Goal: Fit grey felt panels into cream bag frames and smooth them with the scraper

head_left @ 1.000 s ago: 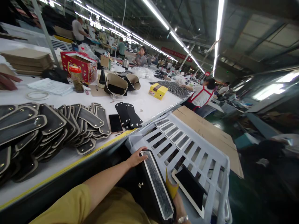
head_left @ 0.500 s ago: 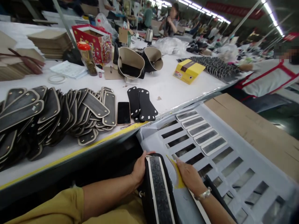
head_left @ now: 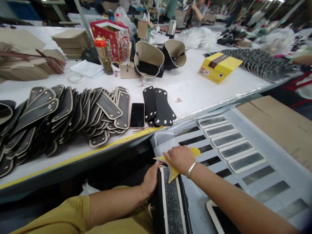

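At the bottom centre, a black bag body (head_left: 174, 208) lies on edge, with a dark grey strip between two cream borders along its upturned side. My left hand (head_left: 150, 180) grips its far left corner. In my right hand (head_left: 179, 158) is a yellow plastic scraper (head_left: 173, 172) with a curved edge, held over the far end of the strip. The scraper's lower tip reaches down to the strip; its middle is hidden under my fingers. Beside my right forearm lies a dark panel with a cream border (head_left: 213, 209), partly covered by the arm.
On the pale slotted surface (head_left: 170, 136) to the right, several cream-edged grey strips (head_left: 247, 161) lie in a row. Dark strap pieces (head_left: 80, 110) pile up on the white table, near a phone (head_left: 137, 115), black panels (head_left: 163, 109) and a yellow box (head_left: 218, 66). Cardboard (head_left: 280, 123) lies right.
My right hand has moved left and up with the scraper, from beside the bag body to over its far end. My left hand keeps its hold. The view has shifted rightwards across the scene's left side.
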Demonstrator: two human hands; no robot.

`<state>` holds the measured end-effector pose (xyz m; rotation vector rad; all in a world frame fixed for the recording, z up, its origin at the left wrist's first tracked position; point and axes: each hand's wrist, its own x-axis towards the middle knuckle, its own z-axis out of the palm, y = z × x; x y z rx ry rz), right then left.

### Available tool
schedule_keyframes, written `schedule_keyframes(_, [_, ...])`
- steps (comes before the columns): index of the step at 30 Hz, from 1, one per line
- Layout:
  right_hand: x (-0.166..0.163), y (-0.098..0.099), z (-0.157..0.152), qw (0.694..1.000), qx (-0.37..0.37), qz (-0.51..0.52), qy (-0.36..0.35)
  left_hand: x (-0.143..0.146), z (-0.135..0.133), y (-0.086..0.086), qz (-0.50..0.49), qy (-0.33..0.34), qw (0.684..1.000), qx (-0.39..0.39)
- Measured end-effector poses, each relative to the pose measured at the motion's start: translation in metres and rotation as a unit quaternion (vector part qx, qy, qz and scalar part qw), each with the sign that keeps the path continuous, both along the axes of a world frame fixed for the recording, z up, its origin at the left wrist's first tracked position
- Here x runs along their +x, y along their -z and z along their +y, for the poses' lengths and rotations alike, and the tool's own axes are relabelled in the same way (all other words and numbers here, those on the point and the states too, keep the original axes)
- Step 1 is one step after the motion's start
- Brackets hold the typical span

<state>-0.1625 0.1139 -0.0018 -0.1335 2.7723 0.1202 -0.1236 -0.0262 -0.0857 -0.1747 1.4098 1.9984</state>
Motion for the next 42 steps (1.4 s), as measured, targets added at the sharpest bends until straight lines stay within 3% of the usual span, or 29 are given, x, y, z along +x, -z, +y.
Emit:
schedule_keyframes(3, [-0.008, 0.0, -0.003, 0.999, -0.009, 0.008, -0.048, -0.001, 0.002, -0.002, -0.009, -0.012, 1.0, -0.011])
schedule_keyframes(8, [-0.017, 0.003, -0.002, 0.995, -0.02, 0.012, -0.1, -0.007, -0.001, 0.001, 0.137, -0.056, 0.988, -0.037])
schedule_keyframes(10, [-0.018, 0.004, -0.001, 0.994, -0.018, 0.012, -0.111, -0.01, -0.001, 0.002, 0.142, -0.063, 0.987, -0.039])
schedule_keyframes(16, [-0.023, 0.004, -0.004, 0.986, -0.039, 0.026, -0.157, -0.01, 0.008, -0.004, -0.03, -0.093, 0.993, 0.068])
schedule_keyframes(20, [-0.025, 0.003, -0.007, 0.987, -0.043, -0.001, -0.157, -0.012, 0.011, -0.008, -0.134, -0.095, 0.982, 0.096])
schedule_keyframes(25, [-0.025, 0.003, -0.008, 0.991, -0.029, -0.033, -0.125, -0.017, 0.003, -0.005, -0.21, -0.048, 0.966, 0.145])
schedule_keyframes(30, [-0.025, 0.0, -0.009, 0.994, -0.03, -0.059, -0.085, -0.018, -0.002, -0.009, -0.233, -0.046, 0.954, 0.181])
schedule_keyframes(35, [-0.02, -0.003, -0.009, 0.997, -0.027, -0.049, -0.062, -0.01, 0.004, -0.018, -0.189, -0.087, 0.968, 0.14])
schedule_keyframes(40, [-0.014, 0.0, -0.008, 0.994, -0.043, 0.019, -0.102, -0.004, 0.011, -0.021, -0.206, -0.147, 0.967, -0.018])
schedule_keyframes(42, [-0.013, 0.003, -0.007, 0.99, -0.051, 0.038, -0.126, -0.006, 0.012, -0.022, -0.239, -0.148, 0.96, -0.003])
